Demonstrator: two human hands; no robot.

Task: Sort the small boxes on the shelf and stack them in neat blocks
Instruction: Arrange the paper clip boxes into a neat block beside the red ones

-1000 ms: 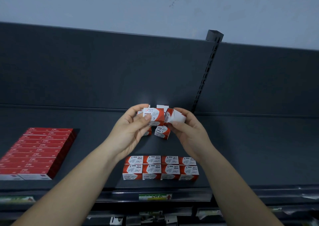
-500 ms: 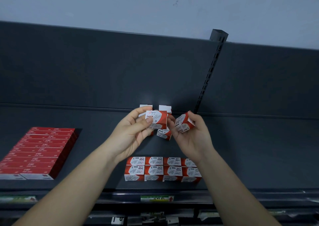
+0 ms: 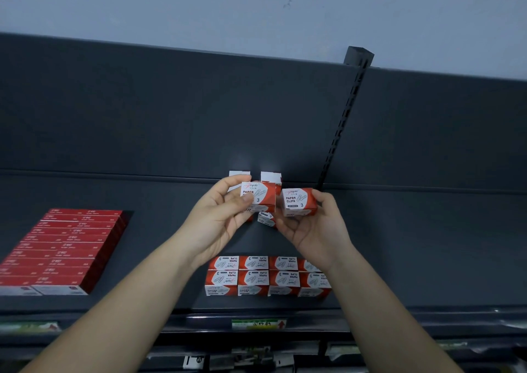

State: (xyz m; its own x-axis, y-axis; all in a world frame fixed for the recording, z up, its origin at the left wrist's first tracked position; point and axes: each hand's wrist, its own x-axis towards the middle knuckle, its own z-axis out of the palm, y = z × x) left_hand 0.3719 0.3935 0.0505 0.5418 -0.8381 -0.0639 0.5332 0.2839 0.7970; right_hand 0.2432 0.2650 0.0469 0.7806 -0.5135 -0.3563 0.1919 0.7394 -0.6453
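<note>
L hand (image 3: 225, 218) pinching paper clip box (image 3: 261, 197), thumb on front face. R hand (image 3: 316, 230) gripping 2nd box (image 3: 299, 201), just at 3 o'clock of first, label up. Loose box (image 3: 266, 219) btwn hands, lower down, partly hidden. Neat 2-row block (image 3: 268, 277) on shelf (image 3: 427, 244) at 6 o'clock from hands. Flat red boxes (image 3: 65, 247) way off at 9 o'clock.

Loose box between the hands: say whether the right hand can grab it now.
Probably not yet: the right hand grips a paper clip box, though the loose box lies close by its fingers.
</note>
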